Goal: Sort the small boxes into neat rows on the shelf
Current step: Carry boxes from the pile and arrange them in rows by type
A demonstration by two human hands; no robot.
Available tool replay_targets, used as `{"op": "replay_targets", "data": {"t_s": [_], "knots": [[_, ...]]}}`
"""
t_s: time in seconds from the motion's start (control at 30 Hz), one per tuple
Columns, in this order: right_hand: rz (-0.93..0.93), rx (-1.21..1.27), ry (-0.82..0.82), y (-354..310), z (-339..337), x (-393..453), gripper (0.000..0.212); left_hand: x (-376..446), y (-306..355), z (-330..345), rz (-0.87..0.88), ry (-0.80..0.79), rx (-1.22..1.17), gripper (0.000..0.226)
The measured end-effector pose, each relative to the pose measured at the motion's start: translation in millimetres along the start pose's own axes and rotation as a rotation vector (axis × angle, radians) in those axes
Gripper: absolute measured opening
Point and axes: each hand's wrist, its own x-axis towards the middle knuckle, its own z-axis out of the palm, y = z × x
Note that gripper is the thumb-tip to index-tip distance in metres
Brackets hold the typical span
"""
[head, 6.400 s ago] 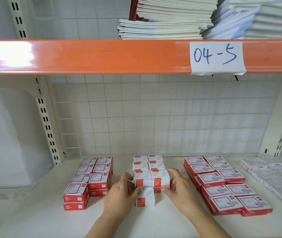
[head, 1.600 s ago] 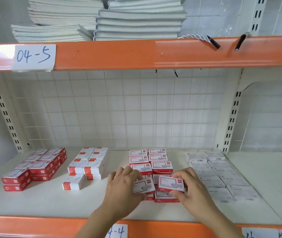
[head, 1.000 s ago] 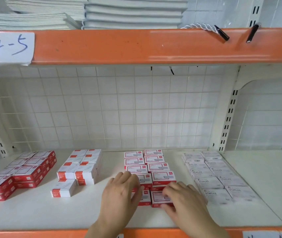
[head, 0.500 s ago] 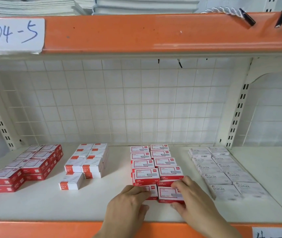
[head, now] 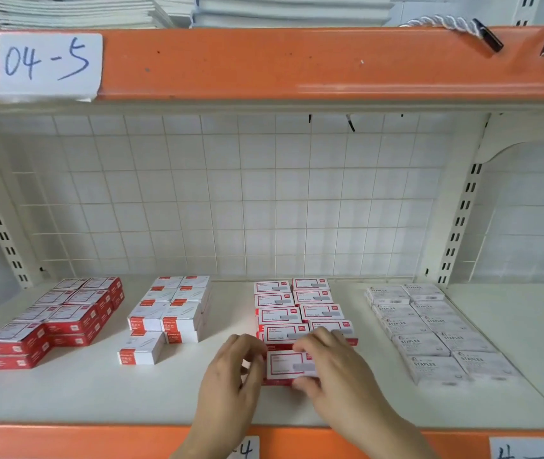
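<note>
I see the left hand (head: 231, 376) with curled fingers pressed against the left end of a red-bordered box (head: 289, 367), while the right hand (head: 333, 372) pinches its right end, fingers over the top and thumb at the front edge. The box sits at the front of the two-column red-bordered group (head: 300, 309), mid-shelf (head: 82, 399). White paperclip boxes (head: 168, 316) lie left; grey staple boxes (head: 429, 329) right.

Four groups of small boxes sit side by side on a shelf (head: 65, 392) across the lower frame: stacked boxes (head: 62, 319) lower left, a second stack (head: 171, 313), centre rows (head: 300, 303), flat rows (head: 429, 326) right. Two hands, left hand (head: 227, 385) and right hand (head: 337, 376), flank a front box (head: 284, 366) at lower centre.
</note>
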Motion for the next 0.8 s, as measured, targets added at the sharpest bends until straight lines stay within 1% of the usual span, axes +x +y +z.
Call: {"op": "replay_targets", "data": {"t_s": [0.07, 0.13, 0.2, 0.3, 0.4, 0.5, 0.53, 0.6, 0.63, 0.67, 0.7, 0.73, 0.77, 0.8], "knots": [[-0.008, -0.029, 0.025, -7, 9, 7, 0.033, -2, 0, 0, 0.028, -0.033, 0.068, 0.021], [-0.004, -0.015, 0.031, -8, 14, 9, 0.028, -3, -2, 4, 0.033, -0.081, 0.198, 0.023], [-0.003, -0.062, 0.035, -7, 15, 8, 0.026, 0, -1, 6, 0.002, -0.127, 0.298, 0.026], [-0.046, -0.136, 0.102, -2, 15, 7, 0.029, 2, 2, 5, -0.008, -0.185, 0.365, 0.027], [-0.034, -0.110, 0.043, 0, 15, 12, 0.028, 3, 1, 4, 0.006, -0.196, 0.393, 0.028], [-0.064, -0.139, 0.072, 1, 14, 14, 0.030, 5, -1, 4, -0.017, -0.216, 0.379, 0.027], [-0.085, -0.150, 0.138, 3, 11, 14, 0.031, 5, -1, 4, -0.032, -0.203, 0.323, 0.027], [-0.053, -0.075, 0.357, 14, 3, 14, 0.032, 9, 0, 2, -0.098, -0.127, 0.111, 0.027], [0.009, 0.022, 0.447, 24, 0, 17, 0.033, 13, 3, 2, -0.153, -0.067, -0.021, 0.026], [0.117, 0.136, 0.486, 33, -5, 22, 0.035, 20, 5, 2, -0.229, -0.012, -0.164, 0.023], [0.254, 0.276, 0.455, 43, -9, 28, 0.042, 28, 7, 3, -0.336, 0.005, -0.308, 0.023], [0.402, 0.440, 0.370, 52, -13, 35, 0.049, 38, 8, 6, -0.439, -0.013, -0.439, 0.030], [0.528, 0.602, 0.276, 56, -15, 41, 0.056, 48, 10, 7, -0.529, -0.049, -0.530, 0.043], [0.611, 0.721, 0.194, 58, -17, 48, 0.060, 58, 10, 9, -0.584, -0.088, -0.585, 0.051]]}}
